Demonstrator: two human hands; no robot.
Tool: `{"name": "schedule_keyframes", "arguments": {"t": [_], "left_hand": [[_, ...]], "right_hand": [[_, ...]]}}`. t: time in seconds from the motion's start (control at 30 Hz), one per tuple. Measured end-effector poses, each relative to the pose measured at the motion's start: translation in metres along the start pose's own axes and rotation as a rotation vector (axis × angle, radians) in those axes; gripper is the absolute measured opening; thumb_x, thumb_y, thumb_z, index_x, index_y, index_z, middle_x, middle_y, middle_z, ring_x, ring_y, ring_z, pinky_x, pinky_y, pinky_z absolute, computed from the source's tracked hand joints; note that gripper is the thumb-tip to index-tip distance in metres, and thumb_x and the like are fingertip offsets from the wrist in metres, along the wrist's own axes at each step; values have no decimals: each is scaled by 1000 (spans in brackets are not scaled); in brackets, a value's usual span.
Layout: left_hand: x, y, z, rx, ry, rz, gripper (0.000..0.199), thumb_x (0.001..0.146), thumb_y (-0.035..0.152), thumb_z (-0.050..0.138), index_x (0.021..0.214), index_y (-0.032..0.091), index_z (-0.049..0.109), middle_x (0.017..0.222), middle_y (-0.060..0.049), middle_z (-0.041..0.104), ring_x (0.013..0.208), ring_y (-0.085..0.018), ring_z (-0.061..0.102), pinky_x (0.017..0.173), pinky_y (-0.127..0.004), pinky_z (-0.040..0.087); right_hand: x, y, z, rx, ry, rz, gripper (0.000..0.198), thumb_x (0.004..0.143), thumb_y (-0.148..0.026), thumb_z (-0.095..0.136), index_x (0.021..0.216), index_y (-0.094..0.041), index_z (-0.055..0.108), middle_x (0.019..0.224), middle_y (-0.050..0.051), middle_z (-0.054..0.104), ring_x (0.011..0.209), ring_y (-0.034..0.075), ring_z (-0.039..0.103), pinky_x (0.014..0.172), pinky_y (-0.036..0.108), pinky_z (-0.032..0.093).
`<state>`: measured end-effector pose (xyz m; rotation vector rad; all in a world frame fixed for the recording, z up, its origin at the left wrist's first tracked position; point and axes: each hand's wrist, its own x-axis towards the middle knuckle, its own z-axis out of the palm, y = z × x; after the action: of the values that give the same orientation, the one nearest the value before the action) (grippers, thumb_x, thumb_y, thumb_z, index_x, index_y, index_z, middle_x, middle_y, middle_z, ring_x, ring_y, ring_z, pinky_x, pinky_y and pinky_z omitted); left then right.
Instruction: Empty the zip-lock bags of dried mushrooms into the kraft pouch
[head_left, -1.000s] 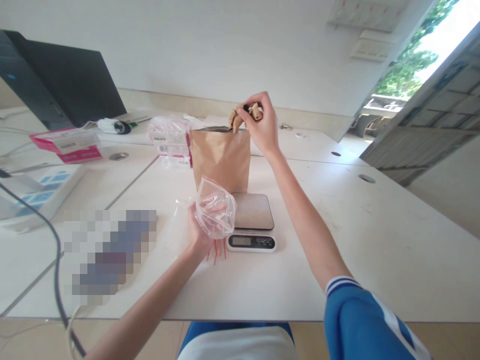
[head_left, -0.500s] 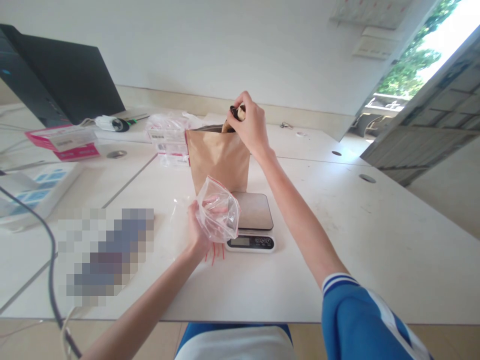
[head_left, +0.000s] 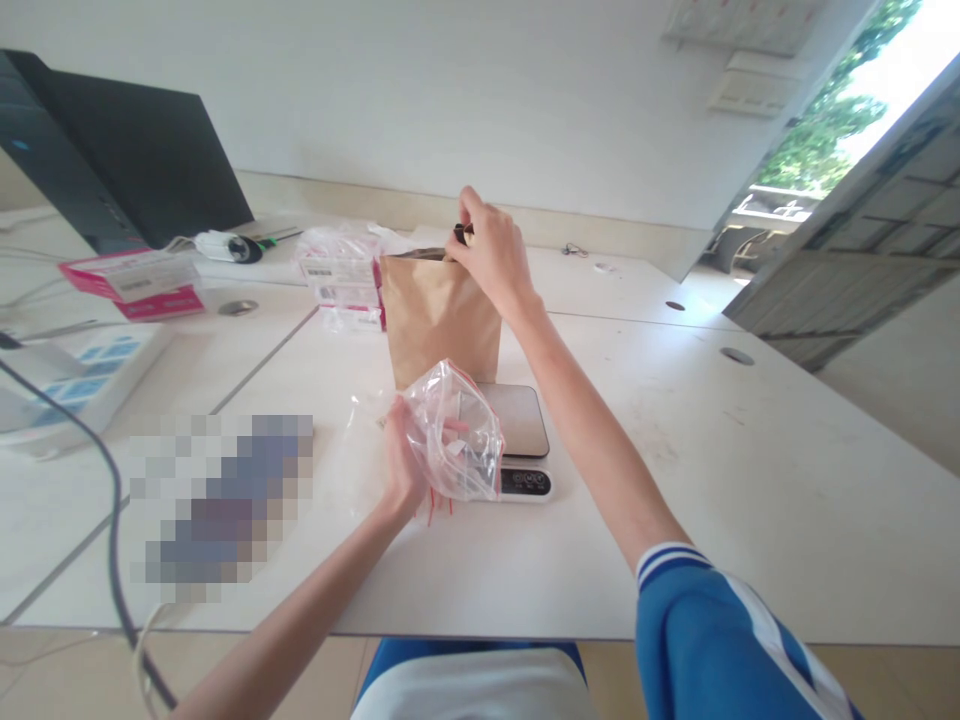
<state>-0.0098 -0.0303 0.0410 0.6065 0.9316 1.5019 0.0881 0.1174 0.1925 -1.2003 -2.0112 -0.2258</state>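
My left hand (head_left: 405, 455) is closed on a clear zip-lock plastic bag (head_left: 457, 435) with a red seal line, its mouth spread wide. The plastic bag hangs over part of a small digital scale (head_left: 521, 420), hiding the left of its display. Behind the scale stands an upright brown kraft paper bag (head_left: 442, 325), open at the top. At its upper right rim, my right hand (head_left: 491, 245) pinches a dark and tan piece that looks like the bag's folded edge. My right fingertips partly hide it.
Thin red strips (head_left: 441, 503) lie below the scale. Pink-and-white boxes (head_left: 345, 290) stand left of the paper bag. Farther left are a black computer case (head_left: 150, 160), a pink box (head_left: 142, 285), a white tray (head_left: 90, 375) and a dark cable (head_left: 112, 520).
My left hand and the plastic bag have shifted slightly right, covering more of the scale's display. My right hand has moved slightly left and closer to the paper bag's rim.
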Motion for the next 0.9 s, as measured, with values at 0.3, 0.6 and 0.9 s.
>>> {"name": "schedule_keyframes", "arguments": {"t": [0.3, 0.6, 0.9], "left_hand": [[0, -1, 1, -14, 6, 34, 49, 82, 57, 37, 78, 18, 67, 52, -4, 64, 35, -14, 50, 36, -25, 38], [-1, 5, 2, -23, 68, 66, 48, 83, 54, 35, 75, 18, 67, 49, -3, 62, 35, -15, 49, 37, -26, 38], [-1, 8, 3, -96, 50, 15, 48, 81, 56, 37, 79, 17, 67, 53, -4, 65, 41, -16, 57, 40, -26, 45]], "right_hand": [[18, 6, -17, -23, -270, -163, 19, 84, -32, 55, 72, -18, 57, 72, 4, 57, 77, 19, 56, 70, 28, 36], [20, 6, -3, -57, -154, -132, 21, 88, -35, 55, 76, -18, 58, 77, 5, 59, 79, 20, 56, 72, 30, 37], [28, 6, -1, -161, -329, -297, 35, 82, -50, 62, 77, -16, 61, 80, 4, 60, 83, 21, 57, 72, 30, 37]]}}
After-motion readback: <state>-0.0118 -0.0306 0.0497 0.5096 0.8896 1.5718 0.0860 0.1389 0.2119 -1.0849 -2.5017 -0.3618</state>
